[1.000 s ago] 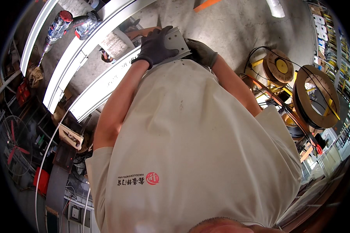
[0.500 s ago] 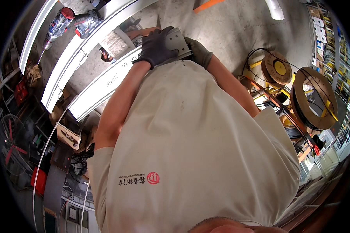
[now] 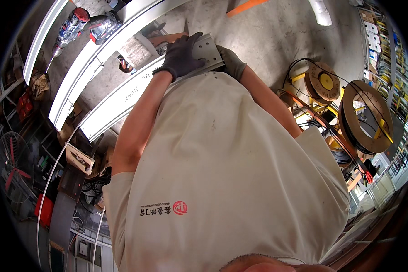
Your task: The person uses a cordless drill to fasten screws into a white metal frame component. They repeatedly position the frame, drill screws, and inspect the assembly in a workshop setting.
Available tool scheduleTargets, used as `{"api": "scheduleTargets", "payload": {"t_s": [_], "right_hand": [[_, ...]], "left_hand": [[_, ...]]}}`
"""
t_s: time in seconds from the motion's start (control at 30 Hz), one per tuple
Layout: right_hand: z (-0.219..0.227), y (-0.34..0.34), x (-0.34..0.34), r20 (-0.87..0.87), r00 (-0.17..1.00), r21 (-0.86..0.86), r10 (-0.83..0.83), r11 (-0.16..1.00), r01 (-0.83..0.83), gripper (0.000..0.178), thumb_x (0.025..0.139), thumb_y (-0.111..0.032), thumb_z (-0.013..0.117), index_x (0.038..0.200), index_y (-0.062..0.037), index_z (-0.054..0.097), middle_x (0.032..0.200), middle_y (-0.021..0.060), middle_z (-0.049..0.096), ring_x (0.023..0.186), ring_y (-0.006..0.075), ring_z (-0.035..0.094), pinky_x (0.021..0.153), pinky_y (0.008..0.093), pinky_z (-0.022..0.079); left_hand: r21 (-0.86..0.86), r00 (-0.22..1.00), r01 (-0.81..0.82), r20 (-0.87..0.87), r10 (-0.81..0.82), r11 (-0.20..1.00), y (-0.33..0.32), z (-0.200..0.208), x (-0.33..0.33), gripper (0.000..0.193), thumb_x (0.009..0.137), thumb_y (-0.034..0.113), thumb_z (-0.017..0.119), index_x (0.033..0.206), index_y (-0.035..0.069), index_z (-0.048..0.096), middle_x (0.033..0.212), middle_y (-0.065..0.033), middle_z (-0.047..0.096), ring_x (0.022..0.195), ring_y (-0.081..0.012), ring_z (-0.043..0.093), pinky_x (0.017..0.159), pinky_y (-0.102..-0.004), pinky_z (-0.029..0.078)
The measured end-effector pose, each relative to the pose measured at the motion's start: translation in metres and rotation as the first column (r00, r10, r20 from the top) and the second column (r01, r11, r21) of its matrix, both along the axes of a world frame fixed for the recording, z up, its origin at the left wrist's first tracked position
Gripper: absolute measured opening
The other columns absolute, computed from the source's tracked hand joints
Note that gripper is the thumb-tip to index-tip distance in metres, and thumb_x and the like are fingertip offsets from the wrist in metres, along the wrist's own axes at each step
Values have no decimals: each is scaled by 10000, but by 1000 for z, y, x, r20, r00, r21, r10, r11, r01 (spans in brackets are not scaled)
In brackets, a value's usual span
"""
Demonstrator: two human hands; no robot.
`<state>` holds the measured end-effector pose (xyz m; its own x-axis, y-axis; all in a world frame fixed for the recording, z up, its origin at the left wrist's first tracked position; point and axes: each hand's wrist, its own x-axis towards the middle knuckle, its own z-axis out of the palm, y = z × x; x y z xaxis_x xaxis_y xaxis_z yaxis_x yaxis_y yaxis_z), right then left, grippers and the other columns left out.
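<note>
Clasping a drilled white metal profile (image 3: 209,51) with our gloved left hand (image 3: 181,58), we cannot tell whether our right hand (image 3: 231,62), fingers hidden, grips its end.

Left hand (image 3: 182,58) lies palm-down, thumb spread, while right hand (image 3: 231,62) seems curled

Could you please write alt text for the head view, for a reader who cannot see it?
A person's gloved left hand rests on a long white profile near its end with holes, the gloved right hand partly hidden at that end. Their beige shirt fills the middle; a power drill lies at upper left, and cardboard reels are at right.
</note>
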<state>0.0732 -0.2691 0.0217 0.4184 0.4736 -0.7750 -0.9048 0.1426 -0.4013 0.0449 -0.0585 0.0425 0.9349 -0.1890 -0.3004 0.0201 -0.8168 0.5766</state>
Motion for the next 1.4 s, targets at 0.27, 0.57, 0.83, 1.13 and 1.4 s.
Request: {"api": "scheduleTargets", "payload": {"t_s": [0.27,0.57,0.83,1.13,1.4], "right_hand": [[-2,2,-1,-10,1000,-8,-25,1000,25,362,1094,-233,451,1328,-26,632,1128,101,734,886,191,735,791,352,640],[-8,-1,4,200,963,-102,183,981,-165,373,1068,-229,536,1396,-65,603,1152,62,715,977,170,721,855,361,637],[-41,-23,9,478,730,-260,488,873,-413,348,1052,-248,594,1343,-62,634,1133,44,710,953,158,719,831,373,639],[72,30,35,170,984,-96,59,994,-43,431,1103,-446,502,1198,-59,666,937,29,682,785,119,633,688,301,537],[248,32,79,654,699,52,290,905,-423,422,1111,-378,480,1260,-4,607,874,23,645,681,80,574,565,236,457]], "left_hand": [[52,1000,4,5,-4,999,-3,3,1,938,727,510,800,1549,221,452,1337,-160,583,1267,-353,575,1081,-520,404],[39,969,-118,221,106,992,43,-20,-31,449,984,436,625,1305,123,651,1178,-159,711,1088,-353,688,948,-454,542],[47,954,-191,242,174,981,56,-22,-44,410,1004,454,626,1216,111,699,1106,-160,741,1026,-367,708,888,-468,557],[-82,930,-278,227,290,957,69,10,-27,379,1025,471,585,988,110,691,913,-162,735,833,-402,718,717,-508,566],[-230,720,-433,494,488,871,88,180,-38,362,1022,445,638,1051,98,740,842,-174,714,730,-379,694,617,-438,538]]}}
